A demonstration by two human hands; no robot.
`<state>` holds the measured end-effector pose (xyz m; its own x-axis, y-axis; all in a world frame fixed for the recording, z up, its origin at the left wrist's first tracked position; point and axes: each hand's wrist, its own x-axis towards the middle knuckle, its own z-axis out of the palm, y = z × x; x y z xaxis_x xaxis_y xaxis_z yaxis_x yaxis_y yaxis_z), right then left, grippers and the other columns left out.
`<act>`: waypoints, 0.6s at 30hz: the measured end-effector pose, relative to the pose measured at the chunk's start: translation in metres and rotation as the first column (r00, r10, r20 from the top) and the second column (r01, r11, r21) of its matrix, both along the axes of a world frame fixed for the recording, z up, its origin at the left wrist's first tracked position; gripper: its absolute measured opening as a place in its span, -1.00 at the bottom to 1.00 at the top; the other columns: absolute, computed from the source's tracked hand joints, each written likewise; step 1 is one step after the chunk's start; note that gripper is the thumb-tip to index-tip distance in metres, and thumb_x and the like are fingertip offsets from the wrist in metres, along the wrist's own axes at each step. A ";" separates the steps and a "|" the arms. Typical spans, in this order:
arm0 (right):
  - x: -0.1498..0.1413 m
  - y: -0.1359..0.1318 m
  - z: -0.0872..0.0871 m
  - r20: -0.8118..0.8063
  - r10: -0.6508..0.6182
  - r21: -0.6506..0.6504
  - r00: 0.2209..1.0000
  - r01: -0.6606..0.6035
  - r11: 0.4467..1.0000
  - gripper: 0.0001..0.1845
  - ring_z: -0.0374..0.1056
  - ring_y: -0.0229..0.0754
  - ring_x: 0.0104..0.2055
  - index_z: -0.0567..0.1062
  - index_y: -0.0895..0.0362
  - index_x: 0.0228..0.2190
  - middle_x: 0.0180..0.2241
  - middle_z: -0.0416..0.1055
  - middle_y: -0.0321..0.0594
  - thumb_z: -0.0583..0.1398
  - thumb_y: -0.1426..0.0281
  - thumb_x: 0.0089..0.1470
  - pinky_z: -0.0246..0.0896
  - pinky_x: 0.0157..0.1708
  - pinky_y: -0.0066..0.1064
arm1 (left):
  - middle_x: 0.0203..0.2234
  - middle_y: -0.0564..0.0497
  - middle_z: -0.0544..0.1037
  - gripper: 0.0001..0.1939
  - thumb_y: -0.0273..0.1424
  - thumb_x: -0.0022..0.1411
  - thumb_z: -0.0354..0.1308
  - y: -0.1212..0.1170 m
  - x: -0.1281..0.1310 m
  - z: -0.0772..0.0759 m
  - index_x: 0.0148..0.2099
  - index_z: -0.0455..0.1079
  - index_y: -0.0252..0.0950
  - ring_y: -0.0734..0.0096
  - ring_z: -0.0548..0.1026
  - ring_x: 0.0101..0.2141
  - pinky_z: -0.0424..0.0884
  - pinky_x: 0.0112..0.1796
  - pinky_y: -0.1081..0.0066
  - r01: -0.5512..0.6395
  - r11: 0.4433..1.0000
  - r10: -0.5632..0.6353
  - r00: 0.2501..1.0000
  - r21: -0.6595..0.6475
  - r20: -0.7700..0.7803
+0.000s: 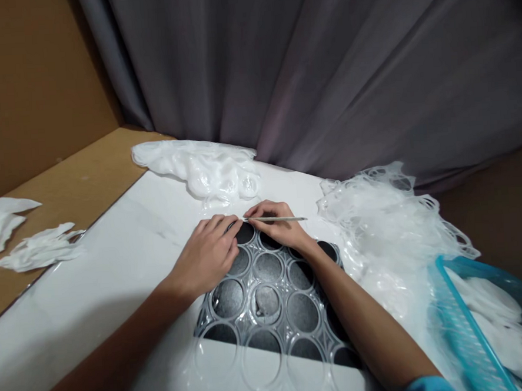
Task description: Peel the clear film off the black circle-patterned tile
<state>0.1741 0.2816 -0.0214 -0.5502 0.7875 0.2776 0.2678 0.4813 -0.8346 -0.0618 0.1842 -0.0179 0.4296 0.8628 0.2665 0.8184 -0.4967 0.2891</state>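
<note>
Thin tool (275,219) pinched in right hand (277,224), no writing

white table top (115,275) under both hands, w/ a clear plastic sheet of rings (267,301) flat on a dark mat beneath the left hand (211,251) & right hand (280,224). crumpled film pile (206,166) just beyond the fingers, netted scrap heap (386,223) right of the right hand, blue basket (472,318) near that forearm.
</note>
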 end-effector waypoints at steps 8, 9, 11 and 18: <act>0.001 -0.002 -0.008 0.188 -0.019 0.315 0.982 -0.042 0.948 -0.82 0.57 -0.03 0.00 0.65 0.00 -0.16 -0.03 0.68 -0.16 0.22 0.36 0.45 0.47 0.05 -0.13 | 0.31 -0.14 0.51 -0.51 -0.41 0.58 -0.03 0.000 0.000 0.001 0.46 0.33 -0.24 -0.02 0.41 0.27 0.34 0.20 -0.02 0.000 1.000 0.000 1.000 -0.005 -0.002; 0.002 -0.001 -0.008 0.200 -0.055 0.348 0.978 -0.018 0.937 -0.80 0.57 -0.02 0.01 0.64 0.01 -0.15 -0.01 0.68 -0.14 0.19 0.37 0.47 0.47 0.05 -0.12 | 0.31 -0.15 0.51 -0.51 -0.41 0.58 -0.03 0.000 0.000 0.001 0.46 0.33 -0.25 -0.02 0.41 0.27 0.35 0.20 -0.03 -0.001 1.000 0.001 1.000 -0.003 0.000; 0.007 0.001 -0.007 0.203 -0.168 0.405 0.965 0.074 0.911 -0.78 0.56 0.01 0.03 0.62 0.02 -0.14 0.02 0.66 -0.11 0.15 0.38 0.47 0.46 0.07 -0.11 | 0.31 -0.15 0.51 -0.52 -0.41 0.58 -0.04 0.000 0.000 0.002 0.45 0.34 -0.26 -0.02 0.41 0.27 0.35 0.20 -0.03 0.002 1.000 -0.002 1.000 0.001 0.002; 0.032 0.014 0.007 0.455 -0.544 0.535 0.705 0.272 0.800 -0.84 0.45 0.10 -0.08 0.57 0.10 -0.16 -0.14 0.61 0.03 0.20 0.49 0.25 0.34 -0.10 -0.21 | 0.30 -0.15 0.52 -0.53 -0.40 0.59 -0.02 -0.001 -0.001 0.001 0.45 0.33 -0.26 -0.01 0.42 0.27 0.34 0.20 0.00 0.009 1.000 -0.009 1.000 0.014 0.008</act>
